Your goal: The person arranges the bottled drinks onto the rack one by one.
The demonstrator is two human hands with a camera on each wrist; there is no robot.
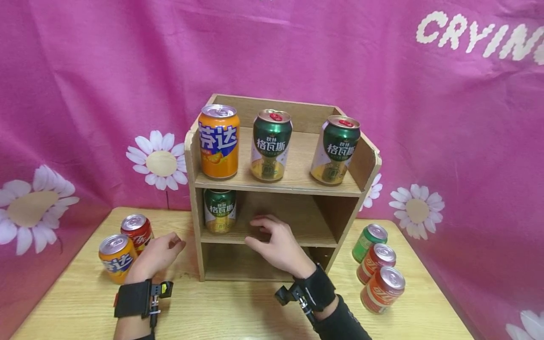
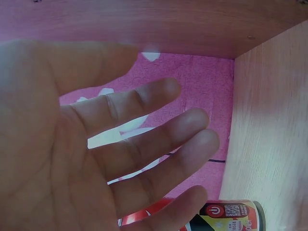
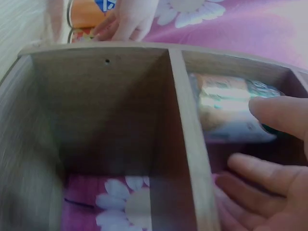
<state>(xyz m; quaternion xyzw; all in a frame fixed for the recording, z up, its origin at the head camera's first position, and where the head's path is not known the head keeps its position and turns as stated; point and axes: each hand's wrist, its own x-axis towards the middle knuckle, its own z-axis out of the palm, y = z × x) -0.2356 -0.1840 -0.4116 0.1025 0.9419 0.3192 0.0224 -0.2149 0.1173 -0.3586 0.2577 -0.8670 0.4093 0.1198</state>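
We see a pink cloth (image 1: 297,56) behind a worktop (image 1: 204,314), on which a wooden rack (image 1: 297,189) stands. Our right hand (image 1: 278,243) is at the middle shelf (image 1: 312,231), fingers loosely bent and holding nothing, just right of the green can (image 1: 219,213) upright at that shelf's left end. Our left hand (image 1: 157,255), fingers relaxed and holding nothing, is beside an orange can (image 1: 115,264) and a red can (image 1: 137,227). We count three cans (image 1: 220,146) on the top shelf (image 1: 301,156)
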